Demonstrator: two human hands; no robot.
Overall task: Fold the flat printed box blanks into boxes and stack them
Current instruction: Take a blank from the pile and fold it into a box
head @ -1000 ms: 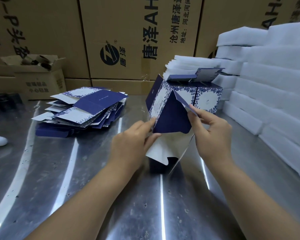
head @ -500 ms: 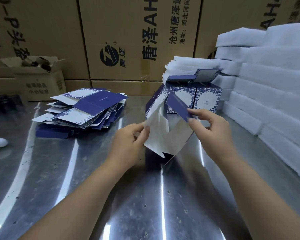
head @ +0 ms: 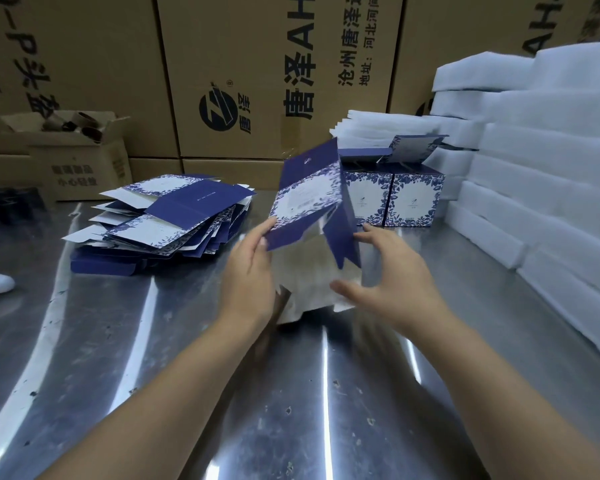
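Note:
A half-folded blue and white printed box blank (head: 309,199) stands tilted above the steel table, its white inner flaps hanging down. My left hand (head: 248,275) grips its lower left edge, thumb on the blue flap. My right hand (head: 388,275) is spread at the blank's right side, fingertips touching a dark blue flap and the thumb under the white flap. A pile of flat blanks (head: 160,220) lies at the left. Two folded boxes (head: 395,195) stand side by side behind the blank, their lids up.
White foam sheets (head: 534,174) are stacked high along the right edge. Large brown cartons (head: 243,71) wall off the back. A small open carton (head: 77,157) sits at the back left. The steel table (head: 291,393) reflects light in front of me.
The blank has swung upright and turned, its printed panel now facing me. My right hand let go of the blue flap and opened beside it. My left hand shifted up along the edge.

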